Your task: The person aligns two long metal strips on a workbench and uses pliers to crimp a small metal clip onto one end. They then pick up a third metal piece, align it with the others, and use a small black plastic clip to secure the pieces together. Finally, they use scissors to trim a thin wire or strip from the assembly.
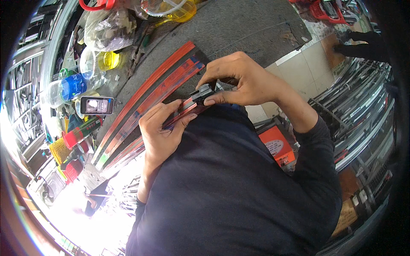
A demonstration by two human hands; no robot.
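My left hand (161, 128) is closed round a long red profile strip (186, 105), gripping it close to its end. At that end, my right hand (239, 81) pinches a small black and grey fitting (202, 92) between thumb and fingers. The fitting touches the strip's end; whether it sits inside the profile I cannot tell. Beyond my hands, more long red profiles (145, 84) lie side by side on the grey worktop (239, 25). The far part of the held strip runs down to the left, partly hidden by my left hand.
A phone (97, 106) lies left of the profiles, near a blue-labelled bottle (73, 86) and a clear plastic bag (110, 30). A yellow-bottomed tub (181, 10) stands at the back. Racks of metal profiles (354, 106) fill the right side, beside an orange box (276, 144). Someone's dark-clothed legs (363, 45) show far right.
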